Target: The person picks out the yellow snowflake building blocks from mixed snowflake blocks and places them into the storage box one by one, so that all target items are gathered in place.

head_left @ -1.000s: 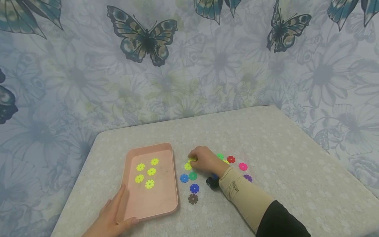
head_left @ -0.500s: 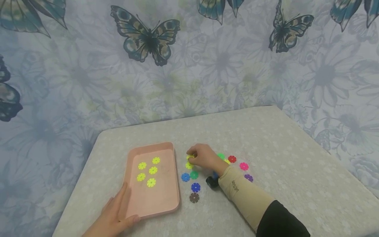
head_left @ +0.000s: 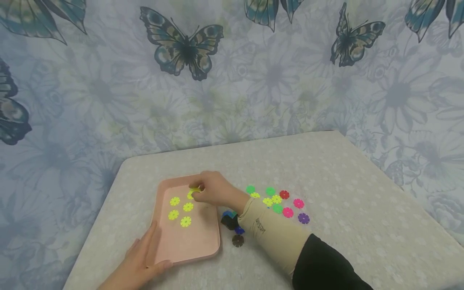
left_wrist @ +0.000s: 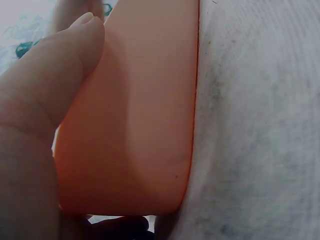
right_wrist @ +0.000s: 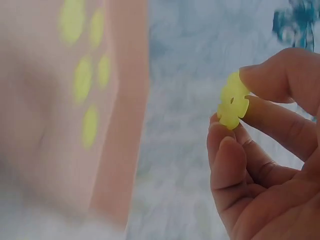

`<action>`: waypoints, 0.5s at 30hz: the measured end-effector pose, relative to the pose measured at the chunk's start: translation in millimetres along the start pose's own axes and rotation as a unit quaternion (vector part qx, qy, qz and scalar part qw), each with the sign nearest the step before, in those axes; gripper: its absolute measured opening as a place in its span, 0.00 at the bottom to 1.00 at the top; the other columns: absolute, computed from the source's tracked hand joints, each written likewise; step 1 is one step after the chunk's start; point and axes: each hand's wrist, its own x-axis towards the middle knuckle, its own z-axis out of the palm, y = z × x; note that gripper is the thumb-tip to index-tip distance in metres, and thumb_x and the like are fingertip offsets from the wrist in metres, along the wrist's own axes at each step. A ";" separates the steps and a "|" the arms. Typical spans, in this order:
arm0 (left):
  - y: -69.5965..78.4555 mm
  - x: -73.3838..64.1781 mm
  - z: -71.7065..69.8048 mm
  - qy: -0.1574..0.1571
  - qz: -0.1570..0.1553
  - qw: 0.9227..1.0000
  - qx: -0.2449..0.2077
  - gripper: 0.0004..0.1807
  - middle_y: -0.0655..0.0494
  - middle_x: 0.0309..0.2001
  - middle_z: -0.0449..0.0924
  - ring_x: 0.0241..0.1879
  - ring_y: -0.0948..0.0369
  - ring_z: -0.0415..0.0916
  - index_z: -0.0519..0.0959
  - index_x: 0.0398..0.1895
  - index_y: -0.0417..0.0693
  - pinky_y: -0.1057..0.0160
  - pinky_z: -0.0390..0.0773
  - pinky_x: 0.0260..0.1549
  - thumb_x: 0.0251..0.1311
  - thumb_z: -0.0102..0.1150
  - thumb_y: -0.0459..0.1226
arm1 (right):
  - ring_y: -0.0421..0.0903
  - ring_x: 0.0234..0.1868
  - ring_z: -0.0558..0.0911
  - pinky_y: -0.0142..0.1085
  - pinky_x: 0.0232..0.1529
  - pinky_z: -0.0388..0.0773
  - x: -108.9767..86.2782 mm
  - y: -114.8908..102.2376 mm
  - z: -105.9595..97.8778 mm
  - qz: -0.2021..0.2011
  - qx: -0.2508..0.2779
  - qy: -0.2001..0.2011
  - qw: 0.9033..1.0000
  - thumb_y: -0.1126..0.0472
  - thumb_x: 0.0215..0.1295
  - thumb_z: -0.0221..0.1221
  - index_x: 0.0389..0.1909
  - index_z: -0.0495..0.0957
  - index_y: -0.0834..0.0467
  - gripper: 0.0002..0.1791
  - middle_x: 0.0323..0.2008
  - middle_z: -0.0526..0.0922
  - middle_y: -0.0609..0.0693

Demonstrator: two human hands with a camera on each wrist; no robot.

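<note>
My right hand [head_left: 214, 189] is over the far part of a pink tray [head_left: 181, 245]. Between thumb and fingers it pinches a yellow flower-shaped plastic disc [right_wrist: 233, 102], seen tilted in the right wrist view. Several more yellow discs [head_left: 188, 207] lie flat in the tray, and one is partly covered by the fingers. My left hand [head_left: 137, 257] holds the tray's near left corner, its thumb along the near wall and its fingers along the left side. The left wrist view shows that thumb [left_wrist: 55, 75] against the tray's outer wall [left_wrist: 155, 110].
Right of the tray, flower discs lie scattered: green [head_left: 270, 191], red [head_left: 284, 195], pink [head_left: 299, 203], purple [head_left: 303, 218], yellow [head_left: 277, 199] and brown [head_left: 238, 241]. Blue ones are half hidden behind a black device [head_left: 229, 222] at the right wrist. A patterned wall stands behind the table [head_left: 348, 225].
My right hand has lifted a yellow disc from the table right of the tray and carried it left over the tray. My left hand stays at the tray's corner.
</note>
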 end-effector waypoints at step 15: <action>-6.4 -2.6 3.4 0.060 0.114 0.991 -0.032 0.63 0.40 0.83 0.44 0.80 0.51 0.46 0.34 0.85 0.56 0.28 0.36 0.74 0.62 0.69 0.56 | 0.27 0.45 0.80 0.18 0.49 0.74 22.2 -52.3 69.1 -0.070 -0.132 -0.214 0.965 0.62 0.60 0.71 0.46 0.88 0.47 0.13 0.42 0.86 0.33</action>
